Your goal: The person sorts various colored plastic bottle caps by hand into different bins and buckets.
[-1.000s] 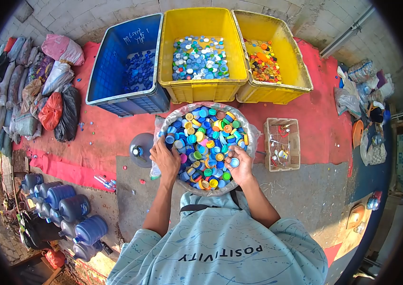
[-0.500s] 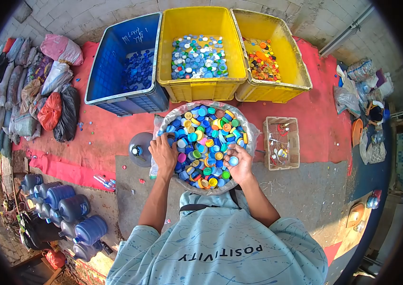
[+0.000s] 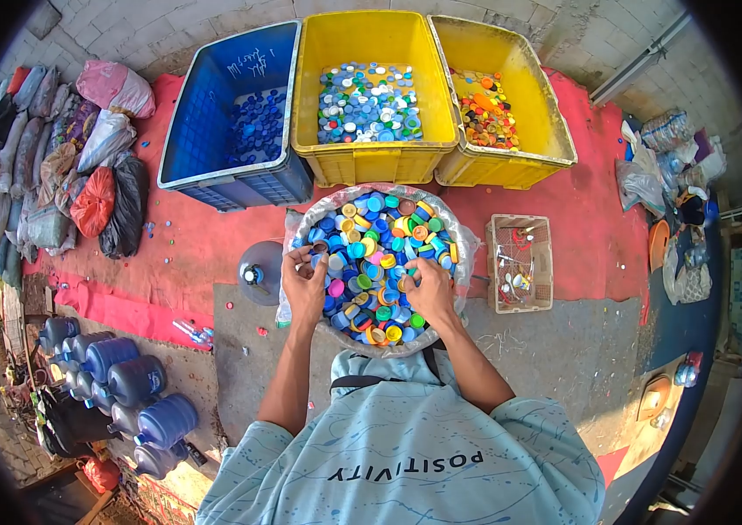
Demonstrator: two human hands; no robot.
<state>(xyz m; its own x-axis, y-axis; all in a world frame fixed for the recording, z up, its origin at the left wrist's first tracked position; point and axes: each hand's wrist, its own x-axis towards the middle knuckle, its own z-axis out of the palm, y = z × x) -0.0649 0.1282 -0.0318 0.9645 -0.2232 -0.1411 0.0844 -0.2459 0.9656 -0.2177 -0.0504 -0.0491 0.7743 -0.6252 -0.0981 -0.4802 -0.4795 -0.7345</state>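
A round tub (image 3: 401, 353) lined with clear plastic stands in front of my body, heaped with bottle caps (image 3: 375, 262) of many colours. Over its left part is my left hand (image 3: 305, 284), pinching a dark cap (image 3: 320, 248) between thumb and fingertips. My right hand (image 3: 429, 289) is over the right side of the heap, its thumb and fingers curled together; whatever they hold, if anything, is too small to make out.
Beyond the tub stand a blue crate (image 3: 226, 178), a yellow crate (image 3: 375, 150) and another yellow crate (image 3: 511, 157), each with caps inside. A plastic basket (image 3: 520, 306) lies right, a large bottle (image 3: 261, 273) left. Sacks (image 3: 112, 140) and blue jugs (image 3: 167, 422) are farther left.
The pale blue cap that was in my right hand is no longer seen there, and that hand has moved slightly left and up. My left hand has lifted with a dark cap now visible.
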